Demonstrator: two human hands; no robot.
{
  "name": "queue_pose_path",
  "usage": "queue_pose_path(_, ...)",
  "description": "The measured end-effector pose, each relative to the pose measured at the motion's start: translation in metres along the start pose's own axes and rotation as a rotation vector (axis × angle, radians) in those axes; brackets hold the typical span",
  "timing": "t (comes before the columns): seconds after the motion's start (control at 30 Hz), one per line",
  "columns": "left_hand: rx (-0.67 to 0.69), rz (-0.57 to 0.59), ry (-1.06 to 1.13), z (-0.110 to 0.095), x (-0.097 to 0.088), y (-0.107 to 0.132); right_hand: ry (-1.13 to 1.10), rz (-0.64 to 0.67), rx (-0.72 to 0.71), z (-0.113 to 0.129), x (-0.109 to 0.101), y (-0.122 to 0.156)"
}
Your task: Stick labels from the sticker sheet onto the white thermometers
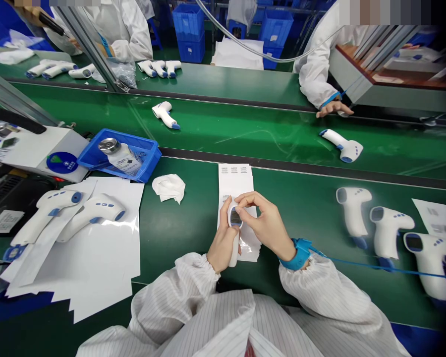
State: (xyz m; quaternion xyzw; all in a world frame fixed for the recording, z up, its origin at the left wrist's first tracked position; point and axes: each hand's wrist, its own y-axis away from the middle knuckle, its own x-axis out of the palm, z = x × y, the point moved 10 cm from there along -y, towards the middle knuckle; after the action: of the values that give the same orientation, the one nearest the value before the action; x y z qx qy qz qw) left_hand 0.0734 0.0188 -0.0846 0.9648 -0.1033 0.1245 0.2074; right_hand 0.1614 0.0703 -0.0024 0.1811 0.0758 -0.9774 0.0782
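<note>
My left hand (222,243) grips the handle of a white infrared forehead thermometer (235,220), holding it upright with its dark display facing me. My right hand (262,223) pinches the thermometer's head from the right with thumb and fingers. Both hands are just above a white printed paper sheet (236,181) on the green conveyor belt (301,198). A blue wrist strap (300,254) circles my right wrist. Several similar thermometers lie to my right, the nearest (353,210) blurred. Two more (92,215) rest on white sheets (111,267) to my left.
A blue plastic tray (144,161) holding a metal-capped bottle (121,156) and a crumpled white cloth (169,187) sit left of the paper. A co-worker's hand (334,109) rests beyond the black belt divider (282,163), near another thermometer (344,146). Blue crates stand behind.
</note>
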Motion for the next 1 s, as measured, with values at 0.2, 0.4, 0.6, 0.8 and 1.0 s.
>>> queue_pose_path(0.2, -0.029, 0.035, -0.002, 0.005, -0.001, 0.000, 0.069, 0.141, -0.106, 0.000, 0.011, 0.001)
queue_pose_path(0.4, -0.033, 0.028, 0.020, 0.004, -0.003, 0.001, 0.145, 0.040, -0.166, 0.005, 0.006, -0.008)
queue_pose_path(0.6, -0.022, 0.041, 0.097, 0.000, -0.001, 0.001, -0.107, 0.029, 0.053, -0.017, 0.010, -0.010)
queue_pose_path(0.8, 0.040, 0.126, 0.072, -0.030, 0.007, 0.009, -0.215, 0.112, 0.140, -0.011, 0.026, 0.011)
queue_pose_path(1.0, 0.235, 0.138, 0.173, -0.080, 0.001, 0.002, -0.332, 0.438, 0.291, -0.003, 0.048, 0.022)
